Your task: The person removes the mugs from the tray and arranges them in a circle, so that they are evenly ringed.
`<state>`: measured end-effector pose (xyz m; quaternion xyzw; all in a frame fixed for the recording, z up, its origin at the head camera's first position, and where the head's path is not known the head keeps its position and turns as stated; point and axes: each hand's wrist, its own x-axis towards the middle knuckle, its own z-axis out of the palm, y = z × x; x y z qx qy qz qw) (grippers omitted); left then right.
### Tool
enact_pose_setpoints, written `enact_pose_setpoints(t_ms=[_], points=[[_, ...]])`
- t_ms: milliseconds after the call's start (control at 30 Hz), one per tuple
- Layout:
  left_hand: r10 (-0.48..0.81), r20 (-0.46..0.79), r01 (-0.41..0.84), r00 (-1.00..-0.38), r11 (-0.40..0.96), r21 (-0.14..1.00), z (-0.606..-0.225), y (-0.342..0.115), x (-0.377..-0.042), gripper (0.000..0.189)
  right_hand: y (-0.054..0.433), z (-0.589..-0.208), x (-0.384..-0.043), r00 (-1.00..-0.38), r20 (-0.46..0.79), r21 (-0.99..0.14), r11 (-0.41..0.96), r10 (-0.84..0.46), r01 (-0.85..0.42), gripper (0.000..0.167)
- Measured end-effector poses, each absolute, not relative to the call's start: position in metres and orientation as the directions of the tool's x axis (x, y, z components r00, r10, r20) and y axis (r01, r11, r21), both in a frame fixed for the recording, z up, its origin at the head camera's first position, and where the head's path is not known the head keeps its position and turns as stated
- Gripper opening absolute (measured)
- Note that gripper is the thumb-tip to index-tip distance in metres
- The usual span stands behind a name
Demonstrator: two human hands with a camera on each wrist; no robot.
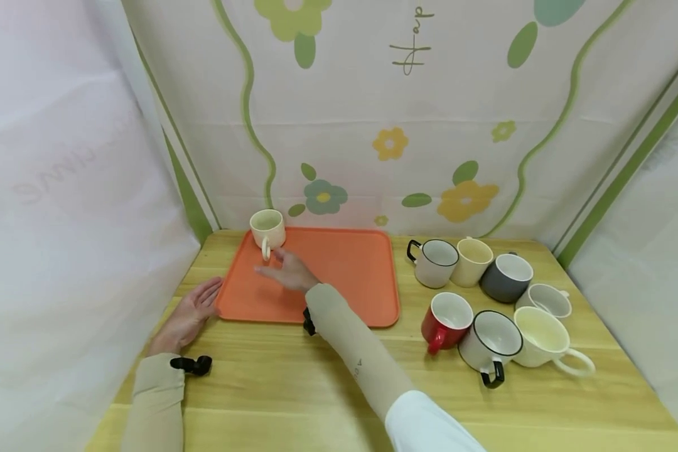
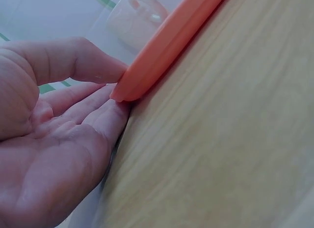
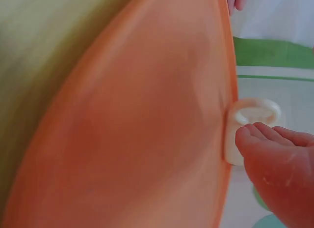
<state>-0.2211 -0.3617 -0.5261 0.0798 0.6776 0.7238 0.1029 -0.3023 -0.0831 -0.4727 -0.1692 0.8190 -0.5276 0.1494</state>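
A cream mug (image 1: 267, 230) stands upright in the far left corner of the orange tray (image 1: 339, 270), its handle (image 1: 266, 248) facing the near side. My right hand (image 1: 291, 271) reaches over the tray with fingers extended and thumb spread, close to that handle and holding nothing. In the right wrist view, the fingertips overlap the mug (image 3: 233, 149) just below its handle. At the tray's near left corner rests my left hand (image 1: 191, 317), palm up with fingers nearly straight. Its thumb (image 2: 93, 63) touches the tray's rim (image 2: 152, 61) in the left wrist view.
Several mugs group on the wooden table (image 1: 271, 389) to the right, including a red mug (image 1: 443, 326), a dark grey mug (image 1: 500, 285), a black-rimmed white mug (image 1: 488, 342) and a large cream mug (image 1: 537, 351). A flowered cloth (image 1: 339, 125) hangs behind.
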Motion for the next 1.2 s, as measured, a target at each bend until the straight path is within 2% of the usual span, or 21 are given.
enact_pose_setpoints(t_ms=[267, 367, 467, 600, 700, 800, 900, 1033, 1200], points=[[0.275, -0.038, -0.061, -0.961, -0.074, 0.995, -0.522, -0.360, -0.224, 0.091, -0.096, -0.480, -0.311, -0.899, -0.060, -0.945, 0.315, -0.434, -0.089, 0.070], [0.285, -0.034, -0.058, -0.958, -0.075, 0.996, -0.523, -0.358, -0.224, 0.092, -0.093, -0.483, -0.310, -0.921, -0.071, -0.954, 0.297, -0.383, -0.050, 0.051], [0.283, -0.035, -0.054, -0.959, -0.062, 0.997, -0.522, -0.359, -0.224, 0.091, -0.088, -0.480, -0.305, -0.912, -0.119, -0.973, 0.230, -0.392, 0.028, 0.047], [0.280, -0.030, -0.046, -0.959, -0.053, 0.998, -0.519, -0.362, -0.222, 0.092, -0.080, -0.471, -0.293, -0.822, -0.240, -0.971, 0.146, -0.516, 0.191, 0.043], [0.286, -0.031, -0.048, -0.958, -0.054, 0.997, -0.520, -0.362, -0.222, 0.093, -0.075, -0.469, -0.287, -0.742, -0.341, -0.937, 0.145, -0.577, 0.318, 0.033], [0.285, -0.029, -0.049, -0.958, -0.064, 0.997, -0.521, -0.361, -0.221, 0.093, -0.070, -0.470, -0.277, -0.709, -0.400, -0.901, 0.109, -0.581, 0.419, 0.023], [0.282, -0.011, -0.035, -0.959, -0.081, 0.996, -0.524, -0.362, -0.220, 0.093, -0.064, -0.468, -0.261, -0.727, -0.419, -0.867, 0.002, -0.544, 0.498, 0.022], [0.293, 0.028, -0.004, -0.956, -0.108, 0.994, -0.526, -0.363, -0.219, 0.091, -0.052, -0.464, -0.237, -0.776, -0.419, -0.826, -0.158, -0.471, 0.541, 0.028], [0.302, 0.034, 0.001, -0.953, -0.110, 0.994, -0.527, -0.363, -0.221, 0.090, -0.034, -0.457, -0.211, -0.876, -0.355, -0.824, -0.334, -0.327, 0.459, 0.029]])
